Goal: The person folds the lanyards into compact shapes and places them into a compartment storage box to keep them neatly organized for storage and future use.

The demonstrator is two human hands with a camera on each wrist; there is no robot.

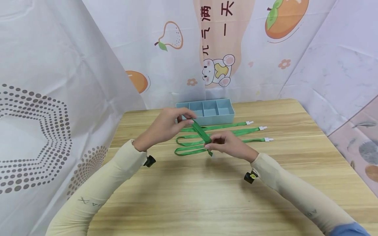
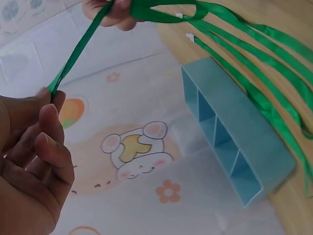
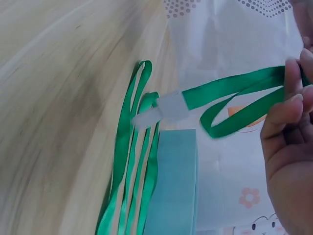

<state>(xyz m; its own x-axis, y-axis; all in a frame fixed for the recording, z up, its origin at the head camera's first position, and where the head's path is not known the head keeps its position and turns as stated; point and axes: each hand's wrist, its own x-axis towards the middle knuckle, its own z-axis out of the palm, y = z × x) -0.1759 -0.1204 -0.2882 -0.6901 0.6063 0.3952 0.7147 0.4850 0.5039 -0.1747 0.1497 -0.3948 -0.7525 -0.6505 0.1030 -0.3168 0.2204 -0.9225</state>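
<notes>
Head view: the tabletop (image 1: 189, 196) shows its rounded far-right corner; a pale blue box (image 1: 206, 120) with 4 compartments stands by the far edge, and a broad stretch of wood runs from the lying lanyards (image 1: 247, 131) to the near side. These 3 green straps have white clips (image 1: 268, 139) pointing to the right edge. Above them, nearer the far edge, hangs the held lanyard (image 1: 201, 132), green and folded lengthwise. The left hand (image 1: 165, 126) pinches its upper end; the right hand (image 1: 228, 143) pinches it lower down.

Left wrist view: the box's compartments face a printed curtain (image 2: 234, 205). The held strap runs taut and slanting from the left thumb and fingertip to the right hand.

Right wrist view: the held strap doubles into a loop at the right fingers; a blurred whitish clip (image 3: 172, 106) seems to end it.
</notes>
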